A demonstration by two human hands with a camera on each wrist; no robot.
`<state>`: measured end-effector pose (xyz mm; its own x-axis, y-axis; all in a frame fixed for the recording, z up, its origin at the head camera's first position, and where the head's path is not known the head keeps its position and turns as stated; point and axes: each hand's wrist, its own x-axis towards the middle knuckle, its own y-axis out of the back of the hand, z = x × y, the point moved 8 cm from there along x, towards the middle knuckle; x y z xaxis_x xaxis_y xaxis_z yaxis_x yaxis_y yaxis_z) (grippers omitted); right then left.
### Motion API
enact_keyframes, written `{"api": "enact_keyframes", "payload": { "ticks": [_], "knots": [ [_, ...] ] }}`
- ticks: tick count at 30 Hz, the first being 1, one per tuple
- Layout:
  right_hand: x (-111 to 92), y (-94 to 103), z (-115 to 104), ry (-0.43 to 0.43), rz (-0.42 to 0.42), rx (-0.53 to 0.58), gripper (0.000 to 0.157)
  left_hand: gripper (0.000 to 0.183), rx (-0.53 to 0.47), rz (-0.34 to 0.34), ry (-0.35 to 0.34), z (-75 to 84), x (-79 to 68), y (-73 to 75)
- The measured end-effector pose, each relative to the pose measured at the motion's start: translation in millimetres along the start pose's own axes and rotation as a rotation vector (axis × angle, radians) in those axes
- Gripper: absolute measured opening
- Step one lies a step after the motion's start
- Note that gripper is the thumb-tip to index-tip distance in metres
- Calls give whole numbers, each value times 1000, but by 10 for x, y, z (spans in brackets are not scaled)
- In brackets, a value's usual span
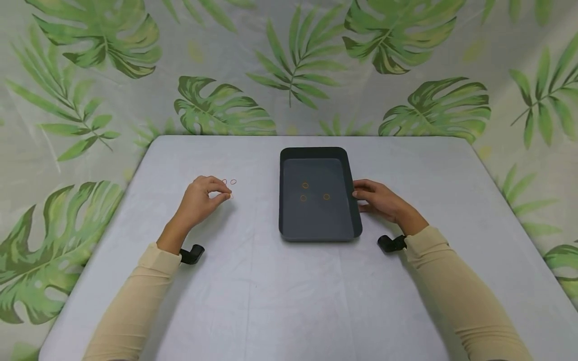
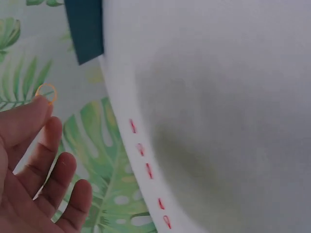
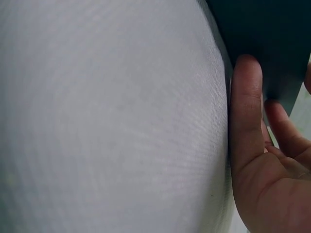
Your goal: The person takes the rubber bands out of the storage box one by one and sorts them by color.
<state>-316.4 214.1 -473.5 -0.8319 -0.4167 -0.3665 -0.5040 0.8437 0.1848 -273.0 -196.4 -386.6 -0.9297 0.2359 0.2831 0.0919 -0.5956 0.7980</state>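
Note:
My left hand (image 1: 200, 198) pinches a small orange rubber band (image 2: 47, 85) between thumb and index finger, above the table's left side. The other fingers of that hand are spread and loosely bent in the left wrist view. Just beyond it, a small red rubber band (image 1: 233, 181) lies on the table beside another. Three orange rubber bands, one of them at the right (image 1: 326, 197), lie apart on the floor of a dark grey tray (image 1: 316, 225). Along the tray's right wall rests my right hand (image 1: 379, 198), its nearly straight fingers touching the outside and reaching the rim.
The left wrist view shows several red rubber bands (image 2: 148, 171) in a row on the white tablecloth (image 1: 253, 296). A leaf-patterned cloth (image 1: 298, 65) hangs behind the table. Each wrist carries a small black camera, such as the left one (image 1: 193, 254).

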Motion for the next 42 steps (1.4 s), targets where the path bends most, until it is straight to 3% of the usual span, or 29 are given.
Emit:
{"api": "enact_keyframes", "payload": {
  "ticks": [3,7,15,19,24,42],
  "knots": [
    [1,-7,1,1,-2,0,56,10,31,-53,64,-108,28,-88],
    [1,-4,3,-4,1,1,55,12,34,-68,100,-187,78,-146],
    [0,-1,-11,-1,-6,-11,58,12,-25,-39,93,-267,161,-179],
    [1,1,-8,0,-3,-10,56,13,-26,-61,111,-317,195,-185],
    [-2,7,-7,-1,6,-12,55,16,14,-119,151,-397,227,-211],
    [-5,4,-12,-1,7,-5,56,15,123,-173,172,-406,248,-274]
  ]
}}
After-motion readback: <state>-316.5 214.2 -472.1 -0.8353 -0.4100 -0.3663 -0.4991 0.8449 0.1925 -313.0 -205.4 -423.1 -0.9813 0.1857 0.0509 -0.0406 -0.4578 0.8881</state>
